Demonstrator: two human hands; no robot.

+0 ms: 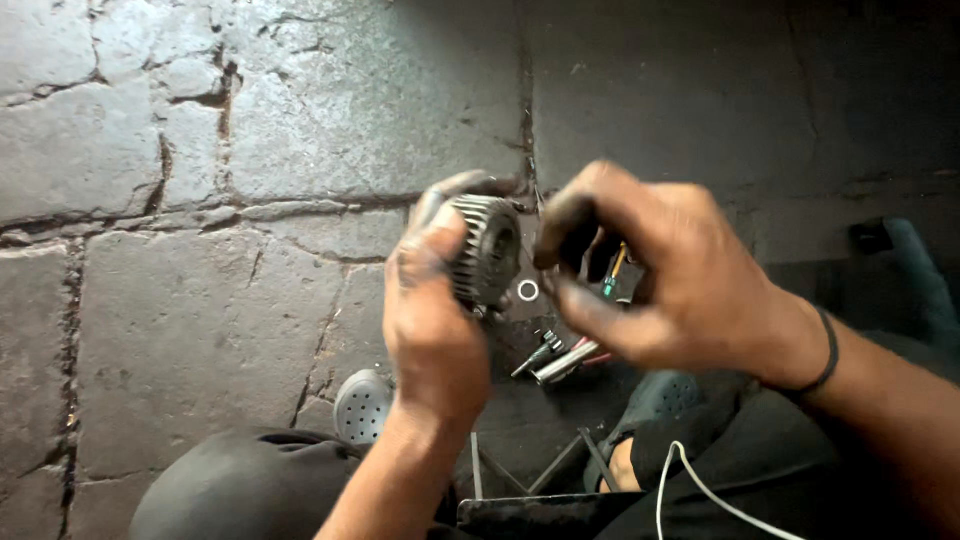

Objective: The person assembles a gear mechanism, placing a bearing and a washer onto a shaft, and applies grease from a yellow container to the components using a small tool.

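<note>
Head view — two hands, left [432,320] gripping one finned part [484,250].

1. The gear [487,250] is dark grey with lines of ridges around it.
2. The ring [528,291] is pale silver.
3. The floor [200,200] is grey stone with dark cracks.
4. The shoe [362,405] is grey with small dots.
5. The wristband [826,355] is black.

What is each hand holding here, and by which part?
The left hand grips a round finned metal part around its ribbed rim. The right hand pinches a small wired component; the exact hold is hidden.
</note>
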